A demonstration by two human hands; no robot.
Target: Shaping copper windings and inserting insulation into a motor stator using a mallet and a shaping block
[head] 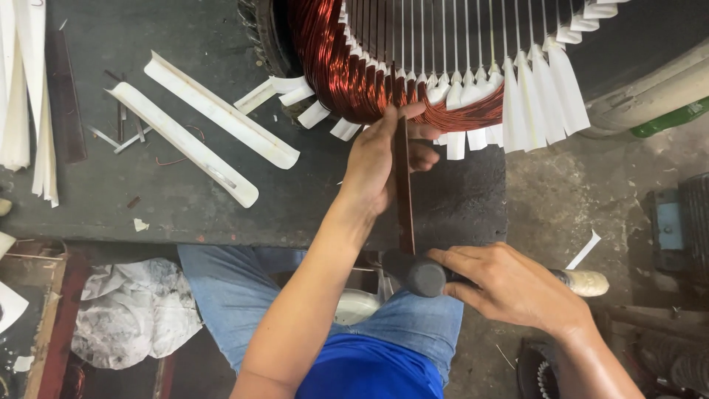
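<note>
- Where the left hand (380, 159) pinches it near the top, a thin dark bar (403, 192) stands straight, its tip touching the copper wire coil (347, 70).
- The right hand (509, 284) has its grip closed on a hammer (436, 277), whose dark head touches the bar's low end.
- White paper strips (532, 96) stick out all around the coil.
- Two long white paper troughs (199, 129) lie on the dark desk (185, 199), left of the coil, with nothing in them that I can see.
- A crumpled white bag (133, 310) sits on the floor below the desk.
</note>
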